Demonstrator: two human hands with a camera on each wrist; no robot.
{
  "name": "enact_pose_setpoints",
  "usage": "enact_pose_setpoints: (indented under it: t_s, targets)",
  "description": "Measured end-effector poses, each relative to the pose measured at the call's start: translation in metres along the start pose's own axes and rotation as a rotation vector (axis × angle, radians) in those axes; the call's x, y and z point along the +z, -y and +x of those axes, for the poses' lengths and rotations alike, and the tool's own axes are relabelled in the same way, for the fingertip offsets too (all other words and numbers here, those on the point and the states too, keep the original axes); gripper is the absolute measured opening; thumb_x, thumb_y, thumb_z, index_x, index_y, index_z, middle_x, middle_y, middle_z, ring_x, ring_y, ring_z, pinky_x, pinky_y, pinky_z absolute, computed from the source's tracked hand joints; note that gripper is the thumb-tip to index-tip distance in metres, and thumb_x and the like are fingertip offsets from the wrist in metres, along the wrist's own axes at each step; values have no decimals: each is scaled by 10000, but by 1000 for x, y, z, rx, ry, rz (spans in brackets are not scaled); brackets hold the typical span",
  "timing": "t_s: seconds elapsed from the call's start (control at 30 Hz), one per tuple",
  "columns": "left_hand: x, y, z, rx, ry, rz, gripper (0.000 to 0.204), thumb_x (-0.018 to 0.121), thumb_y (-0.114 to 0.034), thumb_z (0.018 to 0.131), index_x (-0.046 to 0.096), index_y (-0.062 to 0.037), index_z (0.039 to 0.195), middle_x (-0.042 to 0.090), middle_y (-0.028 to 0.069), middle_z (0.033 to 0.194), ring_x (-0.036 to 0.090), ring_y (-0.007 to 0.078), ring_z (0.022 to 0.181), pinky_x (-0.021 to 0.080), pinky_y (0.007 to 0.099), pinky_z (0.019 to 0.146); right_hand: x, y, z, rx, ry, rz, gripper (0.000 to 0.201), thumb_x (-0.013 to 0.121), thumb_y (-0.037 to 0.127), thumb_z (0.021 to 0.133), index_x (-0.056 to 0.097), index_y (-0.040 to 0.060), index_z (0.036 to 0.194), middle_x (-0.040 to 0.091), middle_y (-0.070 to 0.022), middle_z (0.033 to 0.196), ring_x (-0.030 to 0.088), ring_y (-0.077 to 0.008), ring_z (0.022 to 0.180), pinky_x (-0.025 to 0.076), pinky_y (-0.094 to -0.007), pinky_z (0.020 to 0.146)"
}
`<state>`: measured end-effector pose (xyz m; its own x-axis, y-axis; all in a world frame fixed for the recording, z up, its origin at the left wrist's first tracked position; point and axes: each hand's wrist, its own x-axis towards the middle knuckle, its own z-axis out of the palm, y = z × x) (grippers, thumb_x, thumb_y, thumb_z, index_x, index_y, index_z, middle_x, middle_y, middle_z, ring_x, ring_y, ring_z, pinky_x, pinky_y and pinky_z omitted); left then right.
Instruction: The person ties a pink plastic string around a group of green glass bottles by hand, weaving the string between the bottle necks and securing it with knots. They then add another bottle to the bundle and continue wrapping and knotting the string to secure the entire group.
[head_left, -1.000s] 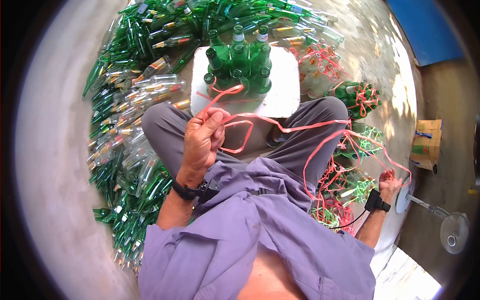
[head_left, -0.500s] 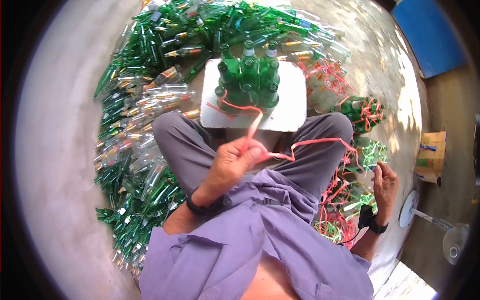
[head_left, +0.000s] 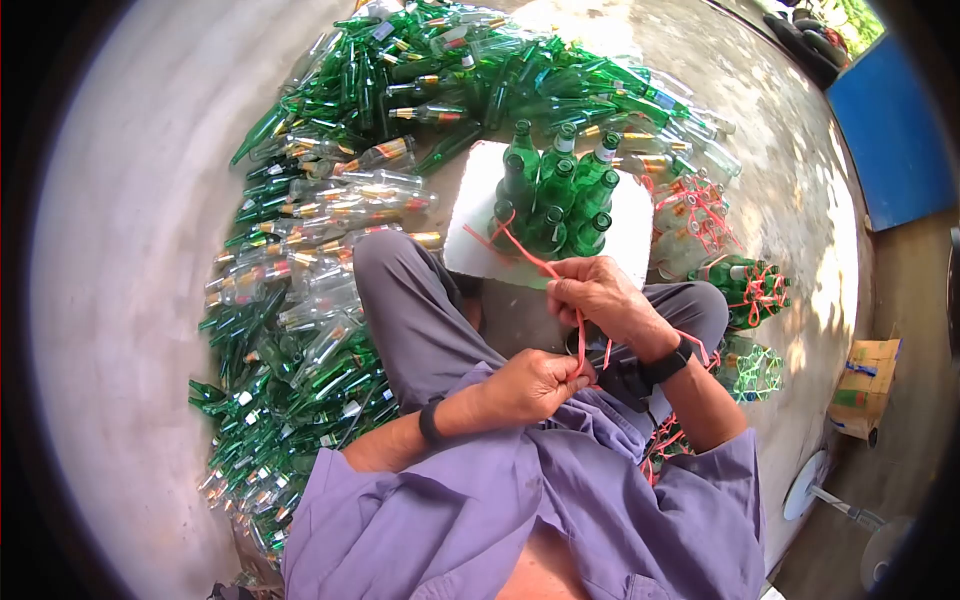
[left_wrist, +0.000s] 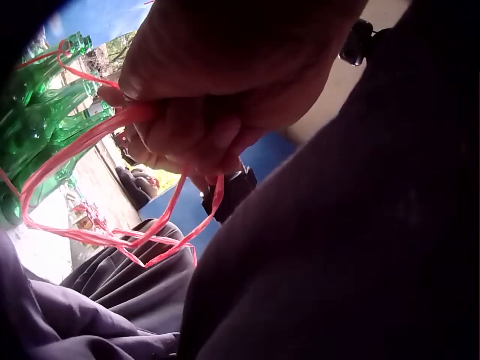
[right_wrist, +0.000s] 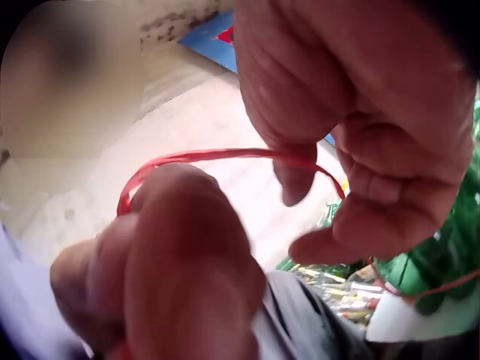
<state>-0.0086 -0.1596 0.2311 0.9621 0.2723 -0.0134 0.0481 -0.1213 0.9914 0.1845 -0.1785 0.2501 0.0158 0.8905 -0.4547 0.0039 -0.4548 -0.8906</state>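
Observation:
Several green bottles (head_left: 555, 195) stand upright, grouped on a white block (head_left: 470, 200). Red plastic strip (head_left: 525, 252) runs from the near bottles to the right hand (head_left: 610, 305), whose thumb and fingers pinch it just in front of the block. Below and to the left, the left hand (head_left: 540, 385) grips the strip in curled fingers near the lap. The left wrist view shows loops of strip (left_wrist: 64, 161) hanging from the left hand (left_wrist: 217, 90). In the right wrist view, strip (right_wrist: 217, 154) arcs between the left hand (right_wrist: 187, 262) and right hand (right_wrist: 375, 135).
Loose green and clear bottles (head_left: 350, 210) lie piled along the left and far side. At the right are bottle bundles tied with red strip (head_left: 765, 290) and green strip (head_left: 750, 370), a cardboard box (head_left: 865, 385), a fan (head_left: 805, 485) and a blue panel (head_left: 880, 130).
The right hand has come in from the far right and pinches the strip near the block. The left hand has moved down and right toward the lap, still gripping strip. The head view has shifted.

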Motion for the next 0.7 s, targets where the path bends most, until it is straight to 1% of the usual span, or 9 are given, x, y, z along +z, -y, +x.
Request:
enact_pose_setpoints:
  t_s: [0.07,0.17,0.23,0.37,0.4,0.47,0.57,0.63,0.7]
  targets:
    - [-1,1,-1,21,0,19,134,619,-74,974,677,24,1045,709,114,875,654,165,749,517,301,696,1,-7,2,-5,-164,272,276,567,129,962,658,-59,1143,626,-6,716,532,-57,573,422,-202,524]
    - [-11,-2,0,-91,6,109,147,640,-77,947,680,24,1046,708,123,905,688,186,796,539,308,707,-12,-24,-3,-10,-257,374,255,553,118,970,654,-63,1119,630,-15,736,533,-60,575,402,-202,513]
    - [-17,6,2,72,-120,212,179,664,-84,919,688,19,1064,704,128,936,706,212,824,555,319,709,-22,-48,2,-5,-236,401,255,552,123,970,651,-38,1142,656,-30,778,577,-71,606,455,-188,554]
    - [-41,4,5,172,-252,333,215,679,-57,883,699,11,1086,704,133,964,705,237,818,555,317,684,-24,-52,5,-33,-329,700,247,544,81,981,624,-70,1158,643,-48,778,594,-97,616,477,-202,553]
    - [-55,-4,3,91,-197,392,209,668,-28,870,704,8,1072,710,134,950,708,219,807,554,311,681,-28,-57,8,-63,-299,783,251,546,79,979,619,-74,1164,645,-52,785,597,-103,615,483,-207,555]
    - [-76,-7,1,28,-252,415,177,663,-21,862,704,5,1032,698,111,819,678,186,711,535,299,655,-36,-67,14,-119,-238,913,277,558,74,961,604,-91,1179,661,-74,829,617,-124,659,506,-228,585]
    - [-112,-23,-4,-46,-320,610,118,662,-33,869,704,19,966,676,91,739,640,151,656,504,300,614,-43,-76,19,-101,-297,1035,288,556,74,945,604,-95,1174,679,-93,875,632,-135,717,523,-248,616]
    - [-140,-20,-9,-178,-303,453,116,655,-62,906,702,39,940,667,27,752,592,67,712,478,266,642,-44,-80,22,-122,-296,1056,298,554,74,931,601,-95,1172,695,-115,929,650,-152,775,542,-264,655]
    - [-168,-17,-11,-298,-313,370,106,666,-71,913,705,26,923,656,-9,775,566,51,744,468,242,678,-42,-77,20,-66,-334,1086,306,559,79,925,596,-87,1178,702,-126,973,658,-163,792,552,-267,673]
